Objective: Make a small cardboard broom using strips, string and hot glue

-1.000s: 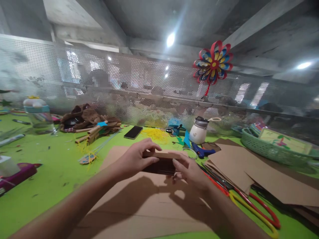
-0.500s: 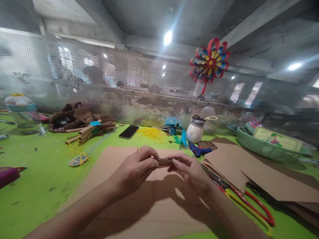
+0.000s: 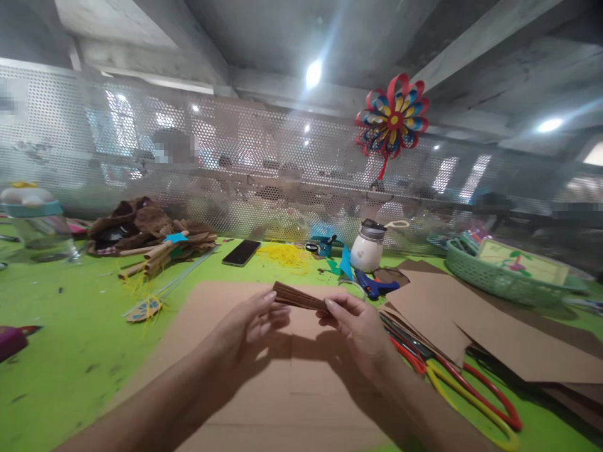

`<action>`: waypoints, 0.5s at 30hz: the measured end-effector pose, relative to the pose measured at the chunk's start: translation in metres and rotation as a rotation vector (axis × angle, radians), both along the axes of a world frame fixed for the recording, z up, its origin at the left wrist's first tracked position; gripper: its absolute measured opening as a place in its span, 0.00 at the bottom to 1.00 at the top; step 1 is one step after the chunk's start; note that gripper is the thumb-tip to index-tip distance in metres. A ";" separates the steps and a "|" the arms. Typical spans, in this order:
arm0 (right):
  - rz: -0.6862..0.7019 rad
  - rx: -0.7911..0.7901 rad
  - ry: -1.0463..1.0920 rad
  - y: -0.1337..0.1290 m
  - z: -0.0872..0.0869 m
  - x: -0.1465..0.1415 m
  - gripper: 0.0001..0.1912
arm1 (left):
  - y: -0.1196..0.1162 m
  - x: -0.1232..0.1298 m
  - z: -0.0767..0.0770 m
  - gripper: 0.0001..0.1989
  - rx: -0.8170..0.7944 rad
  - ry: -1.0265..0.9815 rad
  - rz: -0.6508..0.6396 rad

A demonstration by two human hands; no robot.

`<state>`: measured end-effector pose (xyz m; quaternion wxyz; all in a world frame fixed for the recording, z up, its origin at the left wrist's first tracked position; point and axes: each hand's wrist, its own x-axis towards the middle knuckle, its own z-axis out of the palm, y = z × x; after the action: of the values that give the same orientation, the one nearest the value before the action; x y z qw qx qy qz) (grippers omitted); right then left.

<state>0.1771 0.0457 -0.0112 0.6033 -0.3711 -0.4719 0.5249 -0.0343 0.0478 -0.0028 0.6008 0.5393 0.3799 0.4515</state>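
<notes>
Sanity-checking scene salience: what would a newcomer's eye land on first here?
Probably the red, blue and yellow flower ornament, high and right of centre. Next, the folded brown paper mid-frame, pinched by the right hand, with the left hand at its other end. Then the vivid green table below, with red and yellow scissor handles at lower right.

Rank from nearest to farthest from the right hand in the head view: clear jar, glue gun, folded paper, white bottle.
1. Folded paper: held in the right hand.
2. Glue gun: beyond it, slightly right.
3. White bottle: behind the glue gun.
4. Clear jar: far left.
</notes>
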 end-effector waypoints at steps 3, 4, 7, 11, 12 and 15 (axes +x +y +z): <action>-0.057 0.016 -0.052 -0.002 -0.002 -0.002 0.15 | -0.001 0.009 -0.005 0.18 0.020 -0.175 -0.092; -0.070 0.020 -0.070 -0.003 -0.002 -0.003 0.15 | -0.001 0.012 -0.005 0.17 0.023 -0.216 -0.083; -0.080 0.024 -0.114 -0.009 -0.004 -0.012 0.14 | 0.000 0.014 -0.004 0.17 -0.044 -0.271 -0.020; -0.038 0.032 -0.154 -0.018 -0.010 -0.027 0.10 | 0.001 0.011 -0.005 0.21 -0.095 -0.299 -0.009; -0.021 0.038 -0.162 -0.019 -0.011 -0.029 0.10 | 0.001 0.011 -0.005 0.23 -0.090 -0.303 -0.013; -0.012 0.050 -0.183 -0.020 -0.015 -0.034 0.10 | -0.005 0.014 0.000 0.24 -0.086 -0.309 -0.036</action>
<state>0.1433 0.0254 -0.0260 0.5699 -0.4053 -0.5358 0.4732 -0.0206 0.0427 -0.0024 0.6825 0.4440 0.2924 0.5016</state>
